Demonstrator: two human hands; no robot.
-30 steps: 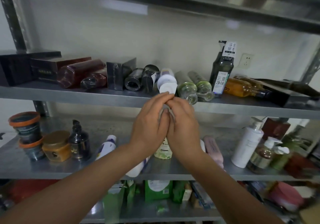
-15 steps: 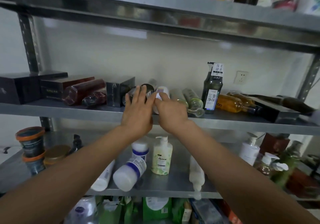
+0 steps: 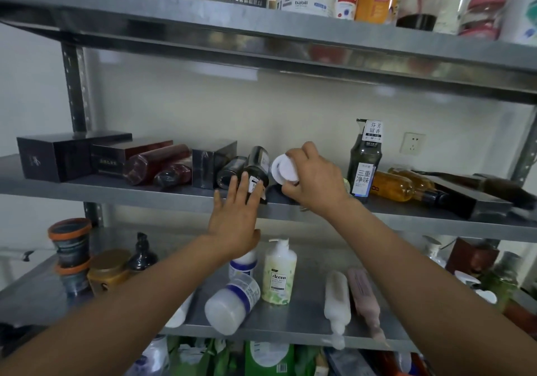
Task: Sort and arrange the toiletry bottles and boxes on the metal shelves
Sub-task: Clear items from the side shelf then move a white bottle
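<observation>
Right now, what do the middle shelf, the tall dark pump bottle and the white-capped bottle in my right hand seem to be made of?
Middle shelf: sheet metal, dull grey with blurred reflections. Tall dark pump bottle: probably smoky translucent plastic, glossy, with paper labels; glass is possible. White-capped bottle gripped by the right hand: only its cap shows, matte white, likely plastic.

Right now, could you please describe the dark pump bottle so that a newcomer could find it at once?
Look at the middle metal shelf, just right of the right hand. The dark pump bottle with white labels is there. It stands upright, whereas the amber bottles beside it lie on their sides.
</observation>
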